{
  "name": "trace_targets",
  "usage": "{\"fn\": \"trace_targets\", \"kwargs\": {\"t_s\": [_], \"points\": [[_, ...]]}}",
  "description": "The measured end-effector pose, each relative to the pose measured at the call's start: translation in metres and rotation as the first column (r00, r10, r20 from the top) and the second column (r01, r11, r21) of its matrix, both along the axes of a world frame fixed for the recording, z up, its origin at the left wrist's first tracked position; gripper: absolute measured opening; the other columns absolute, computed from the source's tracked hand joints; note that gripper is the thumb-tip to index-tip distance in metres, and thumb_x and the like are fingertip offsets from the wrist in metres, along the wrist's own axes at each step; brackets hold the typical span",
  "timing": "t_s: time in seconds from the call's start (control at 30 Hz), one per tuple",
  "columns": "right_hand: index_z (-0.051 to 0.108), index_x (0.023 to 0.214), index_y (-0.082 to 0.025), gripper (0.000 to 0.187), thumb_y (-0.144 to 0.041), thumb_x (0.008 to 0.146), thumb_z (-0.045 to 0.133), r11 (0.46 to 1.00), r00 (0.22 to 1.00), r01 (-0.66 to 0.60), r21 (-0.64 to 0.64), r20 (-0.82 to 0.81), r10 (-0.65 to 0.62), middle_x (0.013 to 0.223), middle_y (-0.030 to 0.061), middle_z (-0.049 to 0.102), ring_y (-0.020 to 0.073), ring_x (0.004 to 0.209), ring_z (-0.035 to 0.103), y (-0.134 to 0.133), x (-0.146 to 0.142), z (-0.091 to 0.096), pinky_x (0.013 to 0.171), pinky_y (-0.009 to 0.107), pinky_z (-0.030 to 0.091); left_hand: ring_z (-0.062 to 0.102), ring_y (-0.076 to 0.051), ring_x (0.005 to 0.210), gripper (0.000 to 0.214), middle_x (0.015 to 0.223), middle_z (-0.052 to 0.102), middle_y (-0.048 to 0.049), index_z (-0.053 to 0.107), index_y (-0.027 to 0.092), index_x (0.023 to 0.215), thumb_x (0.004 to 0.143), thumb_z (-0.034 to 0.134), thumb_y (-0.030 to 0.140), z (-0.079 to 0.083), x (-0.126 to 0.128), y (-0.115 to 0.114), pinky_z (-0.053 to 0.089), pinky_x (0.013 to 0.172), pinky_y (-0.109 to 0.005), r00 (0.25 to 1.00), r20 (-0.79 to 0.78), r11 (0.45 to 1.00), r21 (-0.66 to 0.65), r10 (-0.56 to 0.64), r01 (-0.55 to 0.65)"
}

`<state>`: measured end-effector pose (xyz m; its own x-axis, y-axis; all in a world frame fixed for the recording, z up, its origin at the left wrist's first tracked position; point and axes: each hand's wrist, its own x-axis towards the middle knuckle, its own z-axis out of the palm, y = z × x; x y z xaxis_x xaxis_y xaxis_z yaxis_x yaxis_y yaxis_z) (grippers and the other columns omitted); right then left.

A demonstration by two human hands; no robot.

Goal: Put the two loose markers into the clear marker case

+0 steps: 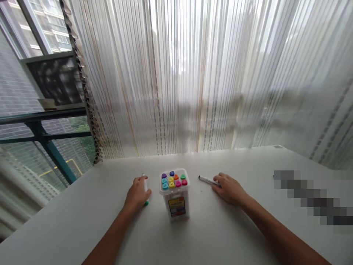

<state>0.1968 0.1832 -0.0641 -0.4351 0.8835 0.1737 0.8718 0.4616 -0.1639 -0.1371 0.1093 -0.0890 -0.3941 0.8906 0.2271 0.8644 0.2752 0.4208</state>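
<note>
Tub (174,200) of markers stands upright on table (234,228), between both hands. Left hand (137,194) is curled round a green pen (145,188); right hand (228,188) pinches a black pen (206,180) lying flat. I'd firm up each grip w/ the tips before lifting, elbows clear of the tub. Pen barrels mostly hidden; label unreadable; blurred patch at right.

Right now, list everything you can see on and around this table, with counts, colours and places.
marker tub: one, clear with coloured caps showing, table centre between the hands
green marker: one, white with green ends, in the left hand
black marker: one, white with black tip, lying under the right hand's fingertips
table: one, white
curtain: one, sheer striped, behind the table
window: one, far left
left hand: closed on the green marker
right hand: resting on the black marker
</note>
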Motion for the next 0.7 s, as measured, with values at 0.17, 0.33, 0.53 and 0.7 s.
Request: {"fn": "trace_targets", "kwargs": {"t_s": [0.17,0.33,0.53,0.7], "points": [[0.056,0.071,-0.016,0.011,-0.020,0.074,0.047,0.999,0.997,-0.031,-0.027,-0.074,0.029,0.072,0.0063,0.059,0.0193,0.070,0.053,-0.003,0.001,0.000,0.063,0.029,0.036,0.060,-0.027,0.086,0.040,0.091,0.064,-0.0085,0.056,0.019,0.104,0.066,0.050,0.013,-0.004,-0.014,0.006,0.042,0.081,-0.037,0.992,0.127,0.999,0.029,-0.017,0.014],[0.051,0.071,-0.017,0.024,-0.040,0.077,0.048,0.969,0.612,-0.198,-0.146,-0.791,0.006,0.059,0.0003,0.054,0.0114,0.049,0.043,-0.019,-0.005,0.047,0.047,0.024,0.032,0.060,-0.021,0.079,0.025,0.084,0.064,-0.0053,0.056,0.018,0.096,0.075,0.044,0.025,0.000,-0.013,0.006,0.046,0.069,-0.030,0.931,0.339,0.975,0.215,-0.131,0.059],[0.048,0.076,-0.018,0.028,-0.040,0.068,0.064,0.890,0.228,-0.456,0.020,-0.964,0.139,0.066,0.0009,0.060,0.0082,0.045,0.044,-0.042,-0.046,0.138,0.041,0.022,0.034,0.045,-0.011,0.041,0.033,0.055,0.048,0.0044,0.047,0.016,0.094,0.080,0.038,0.045,0.007,0.009,-0.001,0.035,0.040,-0.022,0.781,0.540,0.914,0.395,-0.314,0.094],[0.048,0.071,-0.017,0.024,-0.033,0.066,0.064,0.838,0.348,-0.545,0.022,-0.904,0.249,0.058,-0.0024,0.053,0.0098,0.045,0.052,-0.037,-0.092,0.152,0.039,0.022,0.040,0.031,-0.007,0.036,0.029,0.050,0.038,0.0094,0.041,0.019,0.088,0.078,0.043,0.046,0.014,0.025,-0.007,0.028,0.037,-0.019,0.637,0.622,0.862,0.487,-0.456,0.142]]}}
